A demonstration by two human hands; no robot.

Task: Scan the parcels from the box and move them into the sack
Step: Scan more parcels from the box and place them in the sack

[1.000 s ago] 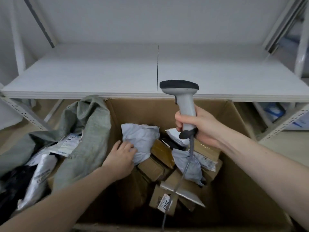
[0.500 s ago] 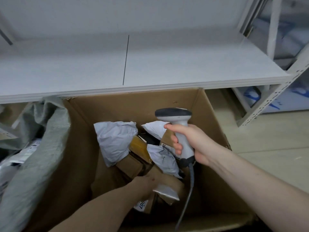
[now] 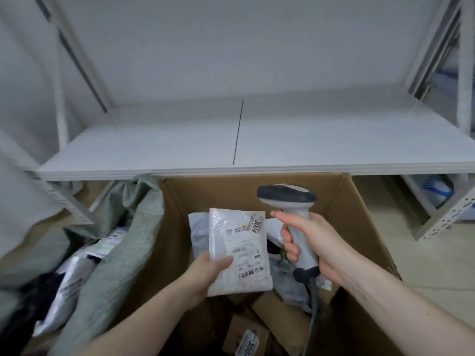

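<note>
My left hand [image 3: 205,272] grips a flat white parcel [image 3: 239,250] by its lower left edge and holds it up over the open cardboard box [image 3: 359,227], shipping label facing me. My right hand [image 3: 313,242] grips the handle of a grey barcode scanner [image 3: 289,199] just right of the parcel, its dark head level with the parcel's top. The scanner's cable hangs down into the box. More parcels lie in the box: a grey bag [image 3: 199,227] behind the held one and brown cartons [image 3: 246,337] below. The grey-green sack [image 3: 133,240] stands open on the left.
A white shelf board [image 3: 257,147] runs across just above the box and sack. Metal rack posts [image 3: 437,222] stand at the right. Inside the sack lie silver and black parcels [image 3: 69,283].
My left hand has pulled a flat white parcel out of the box and raised it beside the scanner. The view has swung back left, bringing the sack into sight.
</note>
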